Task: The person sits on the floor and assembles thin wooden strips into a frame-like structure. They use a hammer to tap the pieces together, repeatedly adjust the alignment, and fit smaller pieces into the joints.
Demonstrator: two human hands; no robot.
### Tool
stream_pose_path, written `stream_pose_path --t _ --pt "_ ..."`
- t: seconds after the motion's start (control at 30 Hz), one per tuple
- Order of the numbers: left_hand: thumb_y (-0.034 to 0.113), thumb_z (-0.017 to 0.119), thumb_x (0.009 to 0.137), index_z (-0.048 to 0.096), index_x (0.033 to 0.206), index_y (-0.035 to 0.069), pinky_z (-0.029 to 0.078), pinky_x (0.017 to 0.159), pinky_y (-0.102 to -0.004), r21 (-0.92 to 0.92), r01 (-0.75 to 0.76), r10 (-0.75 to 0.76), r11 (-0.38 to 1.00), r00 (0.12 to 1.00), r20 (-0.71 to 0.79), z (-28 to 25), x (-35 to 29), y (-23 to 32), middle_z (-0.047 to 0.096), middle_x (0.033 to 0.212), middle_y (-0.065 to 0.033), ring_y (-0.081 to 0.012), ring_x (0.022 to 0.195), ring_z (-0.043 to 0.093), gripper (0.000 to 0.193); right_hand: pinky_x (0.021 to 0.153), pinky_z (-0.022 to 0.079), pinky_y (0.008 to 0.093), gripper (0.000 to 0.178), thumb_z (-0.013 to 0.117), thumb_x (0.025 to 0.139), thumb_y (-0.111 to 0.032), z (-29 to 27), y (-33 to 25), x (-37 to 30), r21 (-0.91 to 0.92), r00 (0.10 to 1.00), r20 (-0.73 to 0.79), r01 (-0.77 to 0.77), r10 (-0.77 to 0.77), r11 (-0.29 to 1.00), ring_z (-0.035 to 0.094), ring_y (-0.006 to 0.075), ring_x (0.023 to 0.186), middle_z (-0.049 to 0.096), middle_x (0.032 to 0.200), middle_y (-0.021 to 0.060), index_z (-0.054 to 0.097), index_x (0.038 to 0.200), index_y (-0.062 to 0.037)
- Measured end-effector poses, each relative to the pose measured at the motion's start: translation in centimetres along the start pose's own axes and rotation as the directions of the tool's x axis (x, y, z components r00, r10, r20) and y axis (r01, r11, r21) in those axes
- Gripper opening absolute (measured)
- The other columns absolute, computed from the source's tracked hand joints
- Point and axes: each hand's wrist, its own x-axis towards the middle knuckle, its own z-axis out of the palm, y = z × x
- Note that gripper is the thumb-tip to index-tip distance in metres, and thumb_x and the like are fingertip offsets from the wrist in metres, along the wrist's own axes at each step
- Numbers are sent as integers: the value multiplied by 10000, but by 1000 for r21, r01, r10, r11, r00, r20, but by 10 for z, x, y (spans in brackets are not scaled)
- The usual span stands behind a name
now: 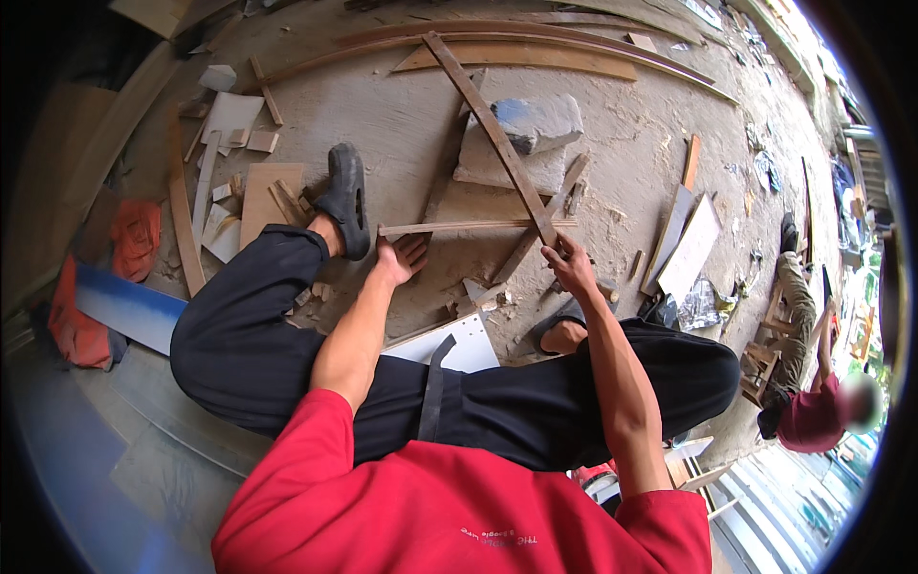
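The left hand lies open, fingers spread, under a thin wooden strip on the sandy floor. The right hand pinches the lower end of a long dark slat crossing it. Both pieces look light, stiff and easy to snap; gripping near the crossing seems safest.

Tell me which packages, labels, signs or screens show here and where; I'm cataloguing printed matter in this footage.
Crumpled clear plastic wrapper: on the concrete floor just right of the right hand, shiny grey-silver, shapeless.
Small print on the red shirt: lower middle, pale lettering, a short line.
No signs or screens in view.
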Motion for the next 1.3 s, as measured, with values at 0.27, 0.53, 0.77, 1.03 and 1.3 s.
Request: stream_pose_path --t 0.27,0.53,0.77,1.03,1.3 --pt "503 273 974 524 1291 86 445 922 -461 311 11 66 950 969 -238 6 -6 -11 636 1197 -108 -262 1060 602 581 887 482 358 518 674 881 -311 17 18 -2 162 991 -51 -110 120 981 648 314 1010 659 1121 219 551 1281 -6" --pt "333 731 796 710 778 -1 492 516 -308 971 -215 -33 -109 977 213 80 -8 -81 663 696 -63 -149 566 603 335 883 477 341 443 624 930 -234 26 23 -35 365 835 -445 -162 325 917 642 278 1016 659 1094 200 514 1304 -23" --pt "408 813 706 724 1033 56 524 899 -399 618 -149 -100 -772 989 112 121 8 -151 672 1171 -142 -303 1095 644 489 888 472 415 408 580 943 -225 33 45 -36 363 741 -514 -268 432 892 631 380 1027 652 1081 232 496 1286 -21" --pt "262 659 774 729 1008 51 535 852 -387 471 -240 -197 -849 970 140 123 17 -149 686 1099 -172 -309 1031 664 323 997 413 430 594 625 886 -130 47 76 -31 294 804 -412 -329 429 897 531 435 1175 545 1236 318 348 1378 52" --pt "307 593 845 648 1058 9 523 714 -385 946 -223 98 -234 963 251 67 -6 -90 677 917 -161 -238 779 665 370 995 417 476 705 654 822 -176 61 56 -36 -134 792 -403 -547 459 826 469 446 1186 460 1244 298 311 1386 71"
